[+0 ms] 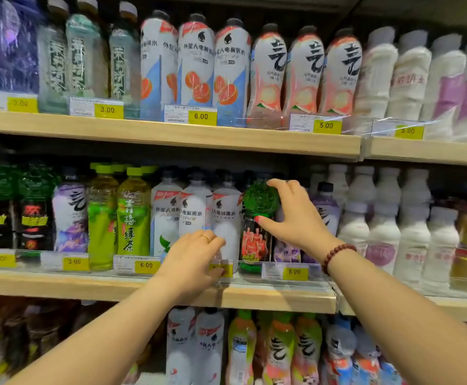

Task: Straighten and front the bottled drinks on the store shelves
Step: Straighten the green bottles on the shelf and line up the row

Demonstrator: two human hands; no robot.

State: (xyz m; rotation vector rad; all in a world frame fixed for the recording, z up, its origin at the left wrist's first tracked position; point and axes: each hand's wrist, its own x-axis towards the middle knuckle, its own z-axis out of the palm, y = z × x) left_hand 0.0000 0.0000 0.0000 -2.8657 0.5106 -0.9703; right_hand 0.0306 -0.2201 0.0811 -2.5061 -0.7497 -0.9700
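Bottled drinks (133, 215) stand in rows on the middle shelf (254, 297). Reaching in palm-down, the left hand (196, 254) has its grip curled round the lower body of a white bottle (226, 218) near the shelf's front edge. Just right of it, the right hand (296, 215), with a bead bracelet (338, 255) at its wrist, holds the green-topped bottle (260, 198), its grip closed between thumb and fingers.

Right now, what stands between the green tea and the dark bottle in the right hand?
Head view: three white bottles side by side fill the gap up to the dark bottle; the left hand is at the rightmost one's base.
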